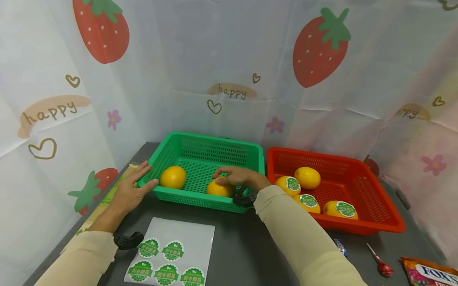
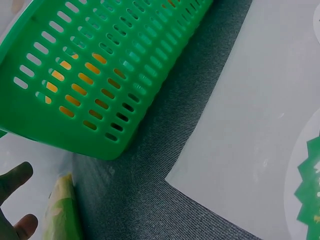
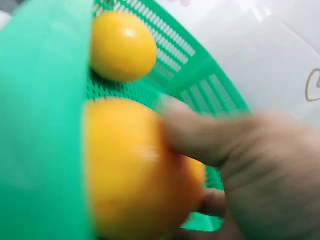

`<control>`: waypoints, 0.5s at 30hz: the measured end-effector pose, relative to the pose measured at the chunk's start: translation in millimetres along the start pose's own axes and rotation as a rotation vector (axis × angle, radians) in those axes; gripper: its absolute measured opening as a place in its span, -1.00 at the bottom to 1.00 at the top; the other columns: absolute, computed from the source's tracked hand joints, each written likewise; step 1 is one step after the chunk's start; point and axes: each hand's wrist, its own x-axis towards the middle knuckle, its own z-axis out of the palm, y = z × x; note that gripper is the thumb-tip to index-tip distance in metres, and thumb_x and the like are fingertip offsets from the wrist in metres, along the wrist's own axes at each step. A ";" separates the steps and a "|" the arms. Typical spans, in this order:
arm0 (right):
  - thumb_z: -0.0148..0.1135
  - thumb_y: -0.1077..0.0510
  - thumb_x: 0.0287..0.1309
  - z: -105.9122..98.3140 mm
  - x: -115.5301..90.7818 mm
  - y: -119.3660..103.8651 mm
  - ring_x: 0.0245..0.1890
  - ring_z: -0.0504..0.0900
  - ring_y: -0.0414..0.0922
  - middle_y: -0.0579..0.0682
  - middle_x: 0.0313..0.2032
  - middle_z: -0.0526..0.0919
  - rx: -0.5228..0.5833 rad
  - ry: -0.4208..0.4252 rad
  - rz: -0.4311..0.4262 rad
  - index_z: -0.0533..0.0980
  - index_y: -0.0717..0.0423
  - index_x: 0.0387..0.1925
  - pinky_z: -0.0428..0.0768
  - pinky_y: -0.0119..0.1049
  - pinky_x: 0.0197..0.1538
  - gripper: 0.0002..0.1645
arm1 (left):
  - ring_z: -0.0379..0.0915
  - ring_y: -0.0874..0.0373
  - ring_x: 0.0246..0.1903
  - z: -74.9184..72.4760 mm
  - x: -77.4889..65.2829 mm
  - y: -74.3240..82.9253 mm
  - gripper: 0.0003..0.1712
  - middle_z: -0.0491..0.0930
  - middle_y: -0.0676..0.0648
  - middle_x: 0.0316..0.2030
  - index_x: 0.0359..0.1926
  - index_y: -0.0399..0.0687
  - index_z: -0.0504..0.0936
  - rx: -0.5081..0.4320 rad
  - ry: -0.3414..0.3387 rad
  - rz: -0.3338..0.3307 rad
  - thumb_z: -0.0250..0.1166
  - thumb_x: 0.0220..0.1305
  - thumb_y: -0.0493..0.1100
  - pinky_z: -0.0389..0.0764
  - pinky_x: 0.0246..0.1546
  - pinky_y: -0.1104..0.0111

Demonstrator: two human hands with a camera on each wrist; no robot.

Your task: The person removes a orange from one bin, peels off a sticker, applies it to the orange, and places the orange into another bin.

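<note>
My right hand reaches into the green basket and grips an orange near the front wall. In the right wrist view, blurred, the thumb lies on that orange and fingertips show behind it. A second orange sits at the basket's left end. My left hand is at the basket's front left corner, fingers extended and thumb apart. Only two of its fingertips show in the left wrist view, beside the basket's perforated wall; whether they touch it I cannot tell.
A red basket on the right holds several oranges, some with green-and-white stickers. In front lies a white sheet of round green stickers. At right front are a lollipop and an orange candy packet. A printed curtain hangs behind.
</note>
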 end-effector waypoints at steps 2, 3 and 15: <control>0.28 -0.04 0.24 -2.9 -2.3 -1.3 0.03 0.45 0.08 0.10 0.21 0.30 -0.043 -0.035 0.037 0.29 -0.14 0.36 0.55 0.05 -0.11 -0.31 | -0.11 -0.25 0.39 -0.1 1.1 1.1 -0.26 0.07 -0.17 0.44 0.38 -0.28 0.29 0.003 0.002 0.005 0.27 0.33 0.02 0.01 0.23 -0.21; 0.32 0.00 0.21 -4.0 -3.4 -2.0 -0.03 0.47 0.05 0.10 0.18 0.33 -0.079 -0.059 0.052 0.26 -0.11 0.38 0.55 -0.02 -0.13 -0.25 | -0.12 -0.25 0.39 -0.3 1.3 1.7 -0.26 0.07 -0.17 0.44 0.38 -0.28 0.29 0.002 0.002 0.006 0.27 0.33 0.02 0.01 0.23 -0.21; 0.40 0.00 0.11 -4.1 -14.8 -2.3 -0.25 0.54 0.03 0.13 -0.12 0.48 -0.134 -0.135 0.062 0.33 -0.12 0.12 0.59 -0.11 -0.25 -0.41 | -0.10 -0.26 0.39 0.4 0.5 0.8 -0.28 0.09 -0.20 0.43 0.37 -0.28 0.30 0.007 0.004 0.021 0.27 0.33 -0.01 0.02 0.23 -0.21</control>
